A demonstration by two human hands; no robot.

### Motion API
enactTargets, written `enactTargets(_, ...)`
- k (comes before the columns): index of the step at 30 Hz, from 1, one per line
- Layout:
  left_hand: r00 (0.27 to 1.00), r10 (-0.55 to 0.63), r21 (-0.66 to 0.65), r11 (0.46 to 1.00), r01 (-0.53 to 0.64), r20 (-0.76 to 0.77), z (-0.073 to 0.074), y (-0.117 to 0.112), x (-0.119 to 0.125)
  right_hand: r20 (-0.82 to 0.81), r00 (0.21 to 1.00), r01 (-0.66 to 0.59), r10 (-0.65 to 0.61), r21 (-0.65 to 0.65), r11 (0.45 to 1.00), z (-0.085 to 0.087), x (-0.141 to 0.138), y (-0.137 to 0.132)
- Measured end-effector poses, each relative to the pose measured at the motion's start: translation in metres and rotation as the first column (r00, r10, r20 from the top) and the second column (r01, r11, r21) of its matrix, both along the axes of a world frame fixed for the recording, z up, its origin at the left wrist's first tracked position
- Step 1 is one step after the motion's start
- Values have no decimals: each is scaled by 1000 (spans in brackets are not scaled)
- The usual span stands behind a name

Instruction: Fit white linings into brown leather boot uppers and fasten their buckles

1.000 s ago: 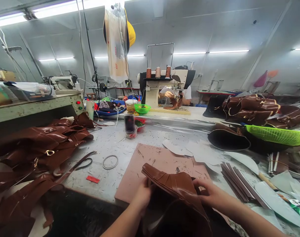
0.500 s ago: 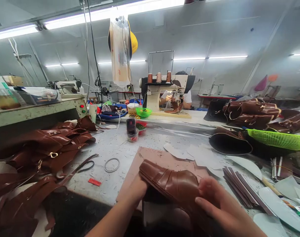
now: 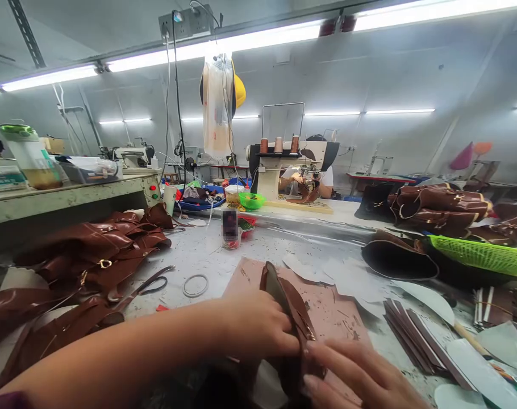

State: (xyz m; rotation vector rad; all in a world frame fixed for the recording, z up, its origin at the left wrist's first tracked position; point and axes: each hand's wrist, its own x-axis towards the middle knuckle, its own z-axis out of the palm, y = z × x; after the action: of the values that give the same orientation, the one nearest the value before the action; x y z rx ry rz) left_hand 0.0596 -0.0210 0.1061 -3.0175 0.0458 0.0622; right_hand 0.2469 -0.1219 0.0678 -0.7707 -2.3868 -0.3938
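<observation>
A brown leather boot upper (image 3: 299, 307) stands on edge in front of me, its pale grey lining showing on the left. My left hand (image 3: 262, 321) reaches across it from the left with curled fingers, gripping the lined side. On the other side my right hand (image 3: 356, 369), slightly blurred, has its fingertips and thumb closed at the leather's edge, beside a small shiny fitting. The upper's lower part is dark and partly hidden by my hands. Under it lies a worn pinkish board (image 3: 339, 309) strewn with scraps.
Brown leather uppers (image 3: 109, 238) are heaped at left. A metal ring (image 3: 195, 285) and a phone (image 3: 230, 226) lie beyond my left arm. Leather strips (image 3: 412, 335), white pieces and a green basket (image 3: 480, 255) stand right. Across the bench, a person works behind a sewing machine (image 3: 267, 176).
The upper has turned from lying lengthwise, outer side up, to standing on edge with its lining showing. My left hand has come from beneath it to the lined side; the view has tilted up.
</observation>
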Motion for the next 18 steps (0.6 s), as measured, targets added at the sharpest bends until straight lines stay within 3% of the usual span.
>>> enactTargets(3, 996, 10, 37, 999, -14, 93, -14, 2, -7, 115, 991, -83, 70, 109, 991, 3, -10, 6)
enactTargets(9, 978, 65, 168, 981, -99, 200, -4, -5, -10, 114, 979, -172, 168, 26, 985, -8, -22, 8)
enactTargets(11, 967, 63, 191, 975, -112, 245, -3, -11, -9, 63, 987, -149, 147, 16, 989, -7, -24, 5)
enactTargets(15, 927, 47, 183, 976, -123, 373, -6, -25, -9, -215, 975, -48, 58, 50, 998, 2, -28, -3)
enactTargets(18, 812, 97, 139, 967, -214, 576, -11, -34, -14, -259, 965, -12, 29, 66, 998, 5, -29, -6)
